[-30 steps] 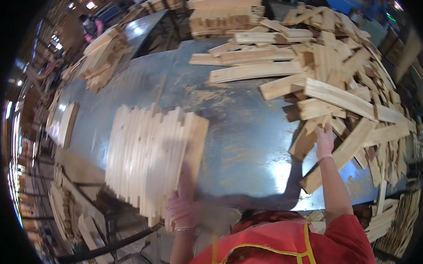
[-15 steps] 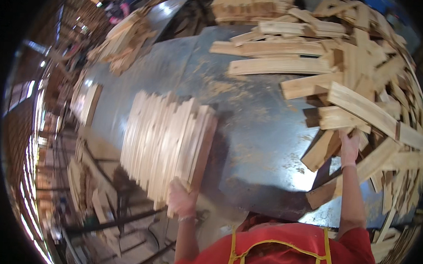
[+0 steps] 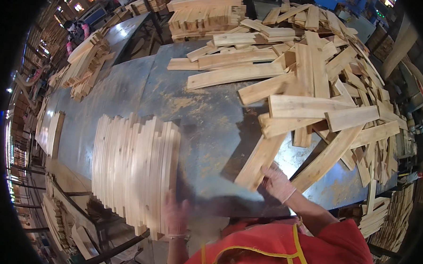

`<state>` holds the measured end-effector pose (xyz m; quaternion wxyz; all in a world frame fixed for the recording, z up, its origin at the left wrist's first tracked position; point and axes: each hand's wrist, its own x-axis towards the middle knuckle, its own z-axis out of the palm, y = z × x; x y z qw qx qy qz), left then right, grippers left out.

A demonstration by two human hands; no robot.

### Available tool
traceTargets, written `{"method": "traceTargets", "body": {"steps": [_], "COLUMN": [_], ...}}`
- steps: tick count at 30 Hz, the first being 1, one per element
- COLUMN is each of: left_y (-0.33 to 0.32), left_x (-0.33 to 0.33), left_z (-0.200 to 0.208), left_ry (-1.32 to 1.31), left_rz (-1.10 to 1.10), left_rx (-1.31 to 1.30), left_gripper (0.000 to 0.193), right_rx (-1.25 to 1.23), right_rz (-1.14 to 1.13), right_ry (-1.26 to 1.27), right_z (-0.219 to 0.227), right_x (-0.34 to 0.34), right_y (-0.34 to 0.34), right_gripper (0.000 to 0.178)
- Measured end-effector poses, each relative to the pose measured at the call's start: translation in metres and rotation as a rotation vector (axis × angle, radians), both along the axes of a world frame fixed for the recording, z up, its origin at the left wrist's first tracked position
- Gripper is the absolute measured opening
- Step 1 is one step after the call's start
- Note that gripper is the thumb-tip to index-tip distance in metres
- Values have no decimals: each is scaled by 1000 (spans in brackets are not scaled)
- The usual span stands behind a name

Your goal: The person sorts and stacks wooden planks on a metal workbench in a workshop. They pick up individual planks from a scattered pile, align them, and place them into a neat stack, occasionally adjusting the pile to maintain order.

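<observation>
Gripping the near end of a loose plank point(image 3: 259, 161), the right hand point(image 3: 277, 182) has its fingers closed on it at the edge of the big pile point(image 3: 317, 80). Left hand point(image 3: 175, 216) presses flat, fingers spread, against the stacked slats point(image 3: 132, 168) on the metal table point(image 3: 128, 90).

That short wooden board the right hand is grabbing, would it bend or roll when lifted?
Probably neither. The board looks like flat, thick-cut wood, so likely stiff, and its flat faces should not roll. The right hand grips only its near end, so the far end may dip, or catch on the loose pile.
</observation>
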<state>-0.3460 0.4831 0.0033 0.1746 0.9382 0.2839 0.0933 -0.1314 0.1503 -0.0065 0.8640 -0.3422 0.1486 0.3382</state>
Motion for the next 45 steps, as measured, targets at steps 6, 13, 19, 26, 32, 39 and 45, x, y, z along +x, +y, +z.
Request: {"method": "traceTargets", "body": {"steps": [6,13,19,26,32,39,45], "left_y": [-19,23,23,27,-6,-173,-204], "left_x": [54,37,3,-44,33,236,281], "left_z": [30,0,35,-21,-18,22,-11], "left_ry": [236,135,-19,101,154,136,135], "left_rz": [-123,-171,-161,-68,-196,-787,-798], "left_rx": [-1280,-577,-425,299,478,268,282], "left_gripper": [30,25,27,52,73,88,87], "right_rx": [152,-189,-780,-1499,-1931,-2451,-2163], "right_rz": [443,619,102,-778,-569,342,859], "right_ry": [214,-123,-479,-618,-608,-959,-1016], "right_z": [-16,-32,-29,-38,27,76,116], "right_x": [-114,-92,-34,105,162,283,318], "right_y": [85,111,25,-196,-220,-245,-194], "right_gripper": [61,57,59,70,72,80,102]}}
